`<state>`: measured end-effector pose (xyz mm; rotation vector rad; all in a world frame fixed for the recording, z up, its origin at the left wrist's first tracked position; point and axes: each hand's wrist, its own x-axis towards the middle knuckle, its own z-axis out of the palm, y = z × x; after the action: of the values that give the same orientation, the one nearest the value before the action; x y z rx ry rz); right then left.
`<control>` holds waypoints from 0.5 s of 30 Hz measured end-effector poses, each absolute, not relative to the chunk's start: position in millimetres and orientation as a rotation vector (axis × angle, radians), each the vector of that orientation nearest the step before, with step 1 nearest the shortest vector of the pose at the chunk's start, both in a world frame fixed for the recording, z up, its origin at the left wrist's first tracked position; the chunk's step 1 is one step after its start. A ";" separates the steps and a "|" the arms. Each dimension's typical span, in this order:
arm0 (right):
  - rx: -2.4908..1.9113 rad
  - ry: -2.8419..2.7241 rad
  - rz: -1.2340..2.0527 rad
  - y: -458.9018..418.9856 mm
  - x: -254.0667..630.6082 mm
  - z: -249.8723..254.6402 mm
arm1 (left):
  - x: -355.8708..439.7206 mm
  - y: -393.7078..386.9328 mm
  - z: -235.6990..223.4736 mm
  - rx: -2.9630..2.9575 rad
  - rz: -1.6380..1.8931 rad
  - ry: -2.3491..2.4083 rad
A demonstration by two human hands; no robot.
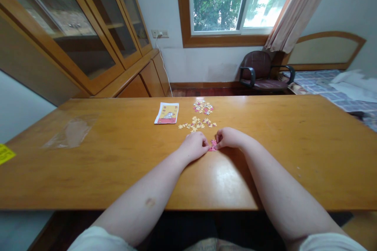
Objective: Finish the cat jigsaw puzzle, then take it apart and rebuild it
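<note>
Pink jigsaw puzzle pieces (213, 144) lie together on the wooden table between my two hands. From the left, my left hand (194, 144) has its fingers closed and its fingertips on the left edge of the pink pieces. My right hand (229, 138) is curled in a pinch, thumb and fingertips at their right side. Just beyond my hands, loose yellow puzzle pieces (198, 124) are spread out. A mixed heap of puzzle pieces (203, 107) sits farther back. To the left of these lies a picture card (167, 113) with a yellow and pink design and a white animal.
A clear plastic bag (72, 131) lies on the table (123, 164) at left, near a yellow label (5, 153) at the edge. Beyond the table are a glass-fronted cabinet (108, 59), an armchair (259, 70) and a bed (324, 82).
</note>
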<state>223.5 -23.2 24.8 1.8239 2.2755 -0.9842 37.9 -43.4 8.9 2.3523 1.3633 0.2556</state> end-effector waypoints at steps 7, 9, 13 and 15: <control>1.813 2.273 -0.980 -21.9 224.2 22.9 | 36.8 -42.8 7.4 2.341 0.278 1.385; 1.811 2.275 -0.984 -21.8 224.1 23.3 | 36.8 -43.0 8.0 2.334 0.270 1.390; 1.814 2.276 -0.991 -22.1 223.0 24.5 | 37.3 -43.9 9.6 2.342 0.253 1.406; 1.807 2.288 -0.987 -22.2 222.4 24.8 | 37.7 -44.3 10.2 2.353 0.244 1.408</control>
<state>222.4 -22.2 24.8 1.8072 2.2885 -0.9865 37.7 -44.3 10.2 2.3535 1.4084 0.2436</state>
